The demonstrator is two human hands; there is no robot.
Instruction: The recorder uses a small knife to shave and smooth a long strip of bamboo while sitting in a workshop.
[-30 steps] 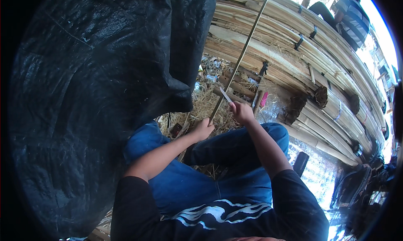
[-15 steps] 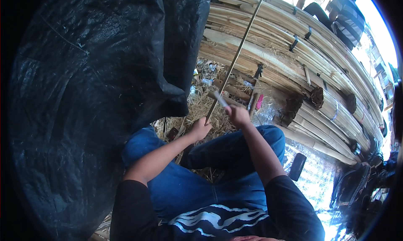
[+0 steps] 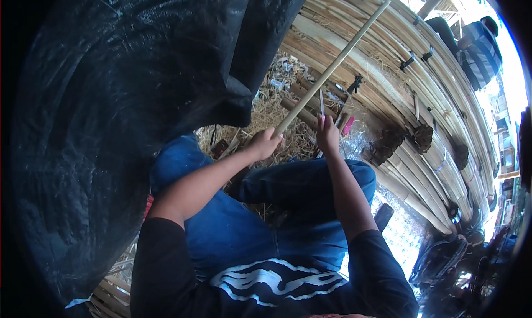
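My left hand (image 3: 265, 145) is closed round the lower end of a long, thin bamboo strip (image 3: 335, 64). The strip slants up and away to the right, its far end over the stacked bamboo. My right hand (image 3: 328, 135), also closed, grips a knife (image 3: 322, 102) whose narrow blade points up beside the strip, apart from my left hand. Its handle is mostly hidden in my fingers. Whether the blade touches the strip I cannot tell. Below both hands lie pale shavings (image 3: 266, 114) and, under the strip, some short wooden pieces (image 3: 302, 116).
A big black tarp (image 3: 138, 91) hangs or lies along my left. Long bundles of split bamboo (image 3: 382, 80) fill the far right, tied with dark bands. A dark oblong object (image 3: 383, 216) lies by my right knee. Another person (image 3: 479, 52) sits beyond the bundles.
The strip has turned, showing a broader pale face, and leans further right. My right hand has drawn slightly back and right, with the knife now pointing more upright. The whole view has shifted a little.
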